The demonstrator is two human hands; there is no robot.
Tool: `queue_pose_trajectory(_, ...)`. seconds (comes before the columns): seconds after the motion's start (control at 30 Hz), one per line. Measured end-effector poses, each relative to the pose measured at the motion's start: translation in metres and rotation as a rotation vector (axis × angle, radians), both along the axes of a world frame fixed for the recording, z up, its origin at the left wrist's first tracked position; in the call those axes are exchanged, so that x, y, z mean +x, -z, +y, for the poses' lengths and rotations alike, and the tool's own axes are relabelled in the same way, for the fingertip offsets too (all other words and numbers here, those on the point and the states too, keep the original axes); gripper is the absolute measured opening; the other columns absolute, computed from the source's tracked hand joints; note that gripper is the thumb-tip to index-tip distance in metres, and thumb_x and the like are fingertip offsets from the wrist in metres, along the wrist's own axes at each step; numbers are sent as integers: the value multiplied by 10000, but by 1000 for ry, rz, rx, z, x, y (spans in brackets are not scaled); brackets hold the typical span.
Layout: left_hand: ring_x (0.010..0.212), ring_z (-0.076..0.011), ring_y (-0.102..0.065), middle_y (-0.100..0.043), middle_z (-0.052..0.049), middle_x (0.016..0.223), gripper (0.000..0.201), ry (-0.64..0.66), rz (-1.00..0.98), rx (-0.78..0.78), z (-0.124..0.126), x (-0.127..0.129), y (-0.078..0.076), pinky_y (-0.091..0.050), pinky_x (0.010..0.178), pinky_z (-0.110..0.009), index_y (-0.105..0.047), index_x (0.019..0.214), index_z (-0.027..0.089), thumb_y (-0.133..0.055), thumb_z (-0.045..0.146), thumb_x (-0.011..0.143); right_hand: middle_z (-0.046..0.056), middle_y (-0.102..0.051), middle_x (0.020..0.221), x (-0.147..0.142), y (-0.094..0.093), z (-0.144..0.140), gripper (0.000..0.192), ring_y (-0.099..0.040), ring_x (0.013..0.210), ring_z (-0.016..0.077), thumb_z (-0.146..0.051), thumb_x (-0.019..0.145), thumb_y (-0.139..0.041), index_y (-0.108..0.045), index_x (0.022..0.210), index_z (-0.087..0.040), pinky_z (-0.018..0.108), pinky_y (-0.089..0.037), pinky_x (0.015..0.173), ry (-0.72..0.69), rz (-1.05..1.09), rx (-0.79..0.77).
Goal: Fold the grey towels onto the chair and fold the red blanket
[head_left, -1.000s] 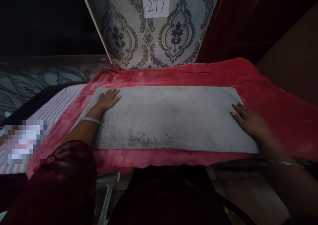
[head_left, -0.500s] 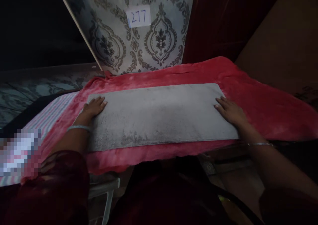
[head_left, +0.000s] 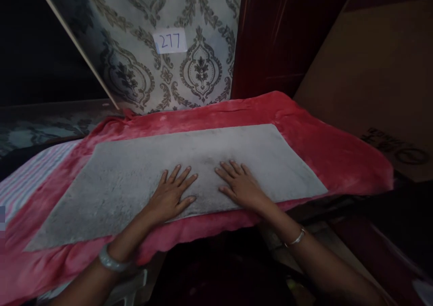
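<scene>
Grey mat (head_left: 142,180) lies flat on red blanket (head_left: 324,148), long side across, red border showing all round it. My left hand (head_left: 172,198) and right hand (head_left: 241,186) both flat on mat near its front edge, mid-length, fingers spread, palms down, gripping nothing. Bangle on each wrist.

My read: mat looks soft, fuzzy pile, thin, floppy, light; will sag if lifted by one point. Best hold: pinch edge or corners, two hands well apart. Blanket beneath is plush, so mat may drag it.
</scene>
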State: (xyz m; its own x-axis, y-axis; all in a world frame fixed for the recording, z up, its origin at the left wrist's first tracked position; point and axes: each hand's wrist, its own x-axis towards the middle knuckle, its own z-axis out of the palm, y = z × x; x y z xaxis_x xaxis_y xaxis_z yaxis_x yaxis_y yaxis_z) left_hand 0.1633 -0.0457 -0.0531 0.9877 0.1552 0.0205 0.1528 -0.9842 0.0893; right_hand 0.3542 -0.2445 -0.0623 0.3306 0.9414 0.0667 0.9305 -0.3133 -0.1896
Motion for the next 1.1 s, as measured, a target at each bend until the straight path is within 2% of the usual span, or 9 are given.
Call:
queue_pose_trajectory(0.1,1546,-367,-96,-203,-30,1669,683,10,-15,8,7,-3,3,-134,1192,-707,-277,1571,373,-413,619,949,11,-198,1661,31,3,-24,622,-148,1533,285,-577,1013,-338,-304,1581,-326,538,-186,1222,70,-10,-40)
queue_pose_trajectory(0.27,1542,-359,-131,-215,-19,1664,681,15,-57,26,13,-4,6,-159,1197,-695,-251,1571,402,-418,621,948,60,-238,1649,104,17,-102,627,-214,1518,274,-537,1018,-302,-322,1580,-258,525,-234,1211,508,-116,-102)
queue_pose_trajectory(0.4,1534,-361,-170,-244,-24,1655,692,20,-93,19,12,-4,10,-181,1196,-690,-257,1567,406,-452,620,938,63,-278,1636,120,17,-126,604,-249,1507,275,-498,1012,-321,-358,1562,-254,557,-259,1195,624,-143,-140)
queue_pose_trajectory(0.5,1530,-360,-189,-263,-31,1647,681,25,-114,8,10,-6,10,-211,1189,-690,-270,1562,404,-461,608,941,137,-380,1581,105,2,-98,577,-320,1472,332,-445,999,-369,-438,1521,-209,631,-261,1164,612,-148,-137)
queue_pose_trajectory(0.57,1527,-362,-198,-280,-40,1639,680,28,-119,1,11,-7,7,-228,1185,-688,-283,1556,406,-472,609,936,154,-358,1586,88,-10,-63,590,-313,1476,334,-419,992,-393,-404,1543,-210,622,-254,1166,458,-123,-82)
queue_pose_trajectory(0.7,1479,-352,-334,-375,-59,1598,622,13,-43,-62,31,2,-12,-342,1155,-623,-423,1504,396,-459,633,931,57,-164,1648,50,-29,18,673,-211,1517,279,-498,968,-451,-263,1592,-330,537,-290,1174,-19,-8,-75)
queue_pose_trajectory(0.83,1468,-306,-369,-386,-90,1593,602,-89,-70,-30,70,27,-34,-308,1184,-574,-422,1518,326,-381,576,972,-81,-106,1618,34,-34,78,624,-203,1515,202,-602,989,-303,-237,1581,-415,438,-286,1187,-136,-85,-41)
queue_pose_trajectory(0.97,1508,-304,-279,-334,-75,1614,615,-169,19,55,114,47,-33,-232,1198,-607,-408,1527,318,-377,546,956,-162,-176,1607,71,-33,97,555,-207,1510,157,-595,1016,-229,-293,1549,-455,357,-183,1217,-89,-105,17)
queue_pose_trajectory(1.1,1514,-280,-265,-330,-50,1615,649,-376,16,120,180,26,-23,-249,1193,-576,-403,1536,297,-285,516,936,-25,-266,1634,159,-29,67,564,-238,1508,208,-536,1022,-320,-366,1548,-336,425,-207,1215,216,-74,-13)
